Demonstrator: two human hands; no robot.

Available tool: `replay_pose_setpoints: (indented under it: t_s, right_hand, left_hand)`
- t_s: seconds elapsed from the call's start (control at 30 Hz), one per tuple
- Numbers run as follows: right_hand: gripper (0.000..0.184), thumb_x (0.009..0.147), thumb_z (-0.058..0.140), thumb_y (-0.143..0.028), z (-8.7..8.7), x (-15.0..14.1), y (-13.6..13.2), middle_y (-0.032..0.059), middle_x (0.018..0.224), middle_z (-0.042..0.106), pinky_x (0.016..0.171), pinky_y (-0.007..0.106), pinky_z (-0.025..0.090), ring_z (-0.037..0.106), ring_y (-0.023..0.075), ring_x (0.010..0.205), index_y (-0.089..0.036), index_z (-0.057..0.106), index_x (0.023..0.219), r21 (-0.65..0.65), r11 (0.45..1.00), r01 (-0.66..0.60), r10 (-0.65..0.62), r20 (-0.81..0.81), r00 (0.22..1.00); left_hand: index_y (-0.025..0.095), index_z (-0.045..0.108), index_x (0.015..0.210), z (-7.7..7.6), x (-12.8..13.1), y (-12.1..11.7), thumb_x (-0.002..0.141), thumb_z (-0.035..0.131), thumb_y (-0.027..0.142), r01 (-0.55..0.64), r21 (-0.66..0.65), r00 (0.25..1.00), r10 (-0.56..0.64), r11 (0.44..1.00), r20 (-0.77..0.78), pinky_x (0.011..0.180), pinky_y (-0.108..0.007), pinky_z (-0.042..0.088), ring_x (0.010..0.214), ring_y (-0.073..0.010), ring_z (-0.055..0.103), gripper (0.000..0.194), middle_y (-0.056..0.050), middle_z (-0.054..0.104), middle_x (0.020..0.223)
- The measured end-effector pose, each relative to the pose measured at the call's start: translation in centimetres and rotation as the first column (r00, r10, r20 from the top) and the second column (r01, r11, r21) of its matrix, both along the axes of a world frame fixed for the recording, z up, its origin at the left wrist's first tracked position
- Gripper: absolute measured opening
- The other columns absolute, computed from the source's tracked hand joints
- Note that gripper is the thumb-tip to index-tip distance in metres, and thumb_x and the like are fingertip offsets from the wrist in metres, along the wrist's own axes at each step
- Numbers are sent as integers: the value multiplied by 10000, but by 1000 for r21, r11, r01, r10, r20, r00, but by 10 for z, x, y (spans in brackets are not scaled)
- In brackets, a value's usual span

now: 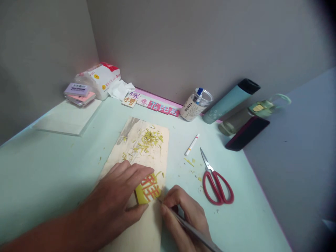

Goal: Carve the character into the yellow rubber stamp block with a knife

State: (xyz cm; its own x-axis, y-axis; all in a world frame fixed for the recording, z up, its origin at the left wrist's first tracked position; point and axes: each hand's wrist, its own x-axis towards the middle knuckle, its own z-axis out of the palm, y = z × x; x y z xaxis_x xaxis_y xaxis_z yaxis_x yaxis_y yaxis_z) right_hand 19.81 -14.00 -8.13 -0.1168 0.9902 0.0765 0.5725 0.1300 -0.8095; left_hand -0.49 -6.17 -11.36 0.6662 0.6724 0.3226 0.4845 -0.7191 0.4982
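1. Head view: left hand (118,196) lies flat, fingers spread and pressed down on a yellow rubber block (147,190) with red carved characters, pinning it in place.
2. Block sits on a wooden board (141,147), at the board's near end, close to the desk's front edge.
3. Right hand (183,213) has fingers pinched closed round a thin metal carving tool (189,227); tool tip touches the block's right edge.
4. Yellow shavings (148,138) are piled on the board's far half, a few more scattered on the desk (39,168) right of the board.
5. Red-handled scissors (216,182) lie right of the board, blades closed, a white pen (191,145) just beyond them.
6. Along the back edge: clear cup (195,105) holding a marker, teal bottle (228,101), row of carved stamps (154,104).
7. Back left corner: tissue pack (101,78), stacked boxes (78,93).
8. Right edge: dark phone (246,133) beside a green-lidded glass bottle (244,117).
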Motion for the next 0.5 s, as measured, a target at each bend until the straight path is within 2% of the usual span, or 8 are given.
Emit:
replay_pose_setpoints:
  t_s: [0.1, 0.33, 0.4, 0.5]
  right_hand:
    - [186, 957, 506, -185, 2, 0, 0, -37, 707, 501, 534, 224, 388, 472, 109, 582, -232, 455, 784, -16, 1000, 14, -14, -30, 999]
    - [188, 869, 564, -237, -10, -10, -1, -59, 587, 471, 469, 216, 321, 415, 103, 516, -221, 476, 704, -141, 967, 211, -231, -151, 961]
    - [188, 858, 572, -248, -11, -12, -1, -57, 589, 473, 475, 216, 321, 416, 106, 525, -219, 478, 698, -157, 952, 264, -290, -170, 942]
    - [223, 857, 587, -270, -11, -15, -1, -51, 601, 471, 491, 223, 329, 419, 112, 546, -220, 467, 676, -162, 940, 300, -329, -202, 922]
  left_hand:
    - [266, 396, 1350, -2, 0, 1, 804, 669, 184, 4, -46, 1000, -4, 999, -2, 972, -381, 410, 1098, -254, 560, 616, -18, 632, 1253]
    - [319, 331, 1457, 1, -13, 6, 794, 789, 258, 70, -196, 996, -81, 978, -48, 1064, -380, 396, 1290, -264, 488, 808, -38, 490, 1448]
    - [321, 362, 1442, 4, -16, 7, 809, 770, 228, 116, -223, 991, -129, 968, -44, 1068, -369, 398, 1292, -254, 495, 759, -25, 499, 1450]
    - [314, 460, 1360, 9, -16, 7, 875, 666, 168, 165, -261, 983, -180, 951, -34, 1021, -363, 427, 1217, -236, 543, 547, -6, 582, 1345]
